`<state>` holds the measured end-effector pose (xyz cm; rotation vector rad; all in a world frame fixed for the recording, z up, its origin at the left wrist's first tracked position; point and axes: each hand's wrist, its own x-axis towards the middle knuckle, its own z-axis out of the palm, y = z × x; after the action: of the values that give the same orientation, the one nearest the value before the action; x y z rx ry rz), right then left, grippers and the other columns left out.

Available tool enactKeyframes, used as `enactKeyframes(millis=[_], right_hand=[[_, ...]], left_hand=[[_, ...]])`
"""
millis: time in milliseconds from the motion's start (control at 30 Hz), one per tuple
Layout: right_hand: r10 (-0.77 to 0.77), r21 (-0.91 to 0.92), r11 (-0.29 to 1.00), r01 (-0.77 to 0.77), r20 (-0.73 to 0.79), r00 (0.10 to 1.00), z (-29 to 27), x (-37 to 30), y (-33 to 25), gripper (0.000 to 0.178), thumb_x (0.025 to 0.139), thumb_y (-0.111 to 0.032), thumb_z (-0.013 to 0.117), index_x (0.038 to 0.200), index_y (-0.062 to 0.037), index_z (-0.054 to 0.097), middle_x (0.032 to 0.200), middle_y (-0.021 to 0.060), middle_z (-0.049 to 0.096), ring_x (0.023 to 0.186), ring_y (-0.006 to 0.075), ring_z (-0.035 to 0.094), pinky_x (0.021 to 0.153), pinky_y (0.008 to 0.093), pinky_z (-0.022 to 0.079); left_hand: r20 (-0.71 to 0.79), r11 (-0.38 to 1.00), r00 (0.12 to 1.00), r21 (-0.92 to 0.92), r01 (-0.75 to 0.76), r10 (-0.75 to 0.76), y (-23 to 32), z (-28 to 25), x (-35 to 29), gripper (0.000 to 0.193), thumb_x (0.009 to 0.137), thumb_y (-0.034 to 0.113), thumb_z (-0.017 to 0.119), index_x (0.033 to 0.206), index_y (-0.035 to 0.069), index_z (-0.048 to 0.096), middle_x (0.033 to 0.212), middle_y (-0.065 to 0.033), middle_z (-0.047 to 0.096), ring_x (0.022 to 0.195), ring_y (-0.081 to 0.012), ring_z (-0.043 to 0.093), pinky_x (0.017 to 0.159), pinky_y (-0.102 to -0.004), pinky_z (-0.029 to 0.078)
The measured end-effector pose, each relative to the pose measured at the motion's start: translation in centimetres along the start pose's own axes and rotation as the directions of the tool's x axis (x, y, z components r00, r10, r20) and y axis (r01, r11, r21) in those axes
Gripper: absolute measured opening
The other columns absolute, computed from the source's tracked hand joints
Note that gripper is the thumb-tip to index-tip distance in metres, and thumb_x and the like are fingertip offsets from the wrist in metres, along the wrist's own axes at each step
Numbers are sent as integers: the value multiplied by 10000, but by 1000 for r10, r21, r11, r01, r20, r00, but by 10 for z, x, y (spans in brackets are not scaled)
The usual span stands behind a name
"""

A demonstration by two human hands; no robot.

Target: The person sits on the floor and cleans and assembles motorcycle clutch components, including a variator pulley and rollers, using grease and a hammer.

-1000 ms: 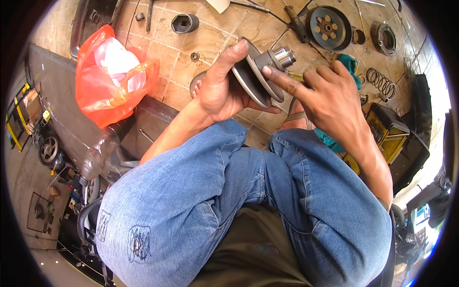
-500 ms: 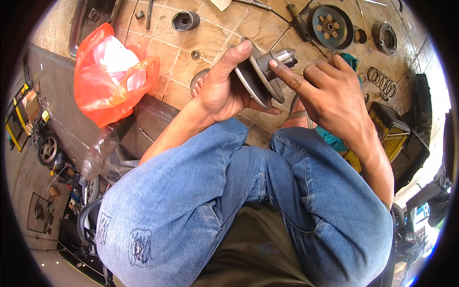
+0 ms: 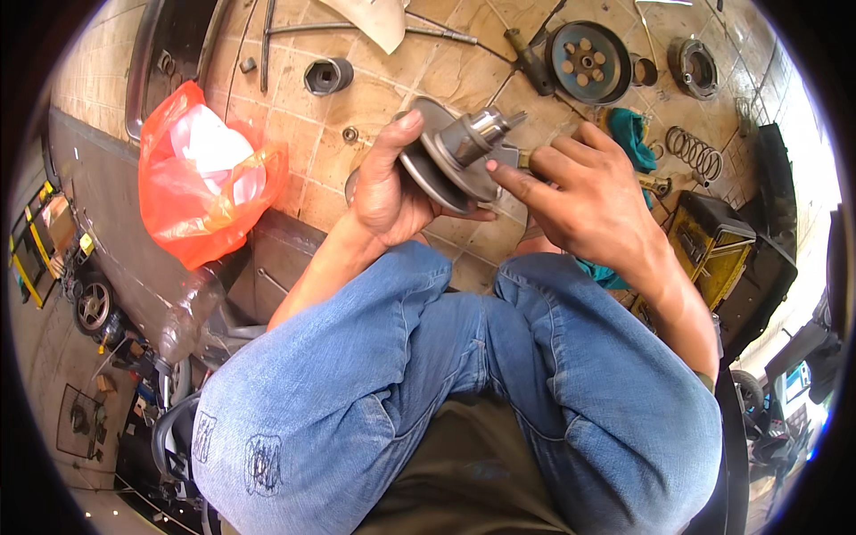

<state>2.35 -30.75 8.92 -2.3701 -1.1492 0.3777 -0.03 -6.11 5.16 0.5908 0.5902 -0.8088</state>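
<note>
Above my knees, my left hand point(image 3: 379, 201) is wrapped round a metal variator-type pulley point(image 3: 432, 183) with two facing discs. Its thumb lies over the rim at the top left, and its other fingers reach underneath. From the upper disc a shiny cylindrical hub point(image 3: 465, 141) sticks up, tilted to the upper right. My right hand point(image 3: 593, 196) holds nothing that I can see. Its index finger is stretched out, with the tip at the upper disc beside the hub, while the remaining fingers curl loosely.
On the tiled floor lie a large hex socket point(image 3: 327, 77), a clutch drum point(image 3: 584, 85) with round holes, a clutch shoe assembly point(image 3: 694, 69), a coil spring point(image 3: 695, 153) and a teal cloth point(image 3: 629, 138). A red plastic bag point(image 3: 174, 218) is at left, a yellow-and-black box point(image 3: 713, 236) at right.
The pulley has shifted left and down and turned, so its hub points more upward. My right hand has moved left with it, index finger still at the pulley.
</note>
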Motion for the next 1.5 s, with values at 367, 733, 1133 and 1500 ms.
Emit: enactKeyframes(millis=[367, 733, 1133, 1500], right_hand=[[634, 368, 759, -537, -227, 740, 27, -71, 22, 320, 886, -29, 674, 1203, -47, 716, 811, 141, 632, 757, 349, 626, 691, 430, 496], [855, 451, 513, -731, -350, 384, 12, -102, 78, 420, 921, -76, 634, 1340, -100, 654, 1067, 188, 723, 928, 401, 685, 813, 449, 536], [801, 705, 591, -390, -572, 180, 32, -84, 104, 614, 942, 42, 674, 1496, -57, 428, 1035, 125, 721, 824, 131, 664, 714, 255, 515], [821, 954, -256, 160, 127, 556, 47, -28, 2, 654, 890, -36, 745, 1468, 3, 442, 1002, 155, 725, 838, 197, 698, 754, 300, 560]], left_hand=[[104, 952, 994, -297, 72, -42, 16, -73, 46, 867, 873, 576, 506, 1583, 98, 365, 1583, -271, 392, 1410, -595, 377, 1094, -720, 397], [-129, 985, 986, 150, -90, 110, 10, -59, 48, 701, 1052, 558, 413, 1524, 42, 374, 1467, -192, 532, 1299, -431, 574, 1011, -577, 562], [-357, 727, 901, 682, 73, 245, 5, -40, 44, 869, 1023, 575, 545, 1583, 68, 117, 1328, -287, 566, 1069, -372, 689, 928, -463, 584], [-59, 521, 932, 841, -146, 357, 14, -7, -5, 870, 945, 245, 742, 1569, 62, 163, 1179, -216, 586, 931, -258, 693, 787, -356, 613]])
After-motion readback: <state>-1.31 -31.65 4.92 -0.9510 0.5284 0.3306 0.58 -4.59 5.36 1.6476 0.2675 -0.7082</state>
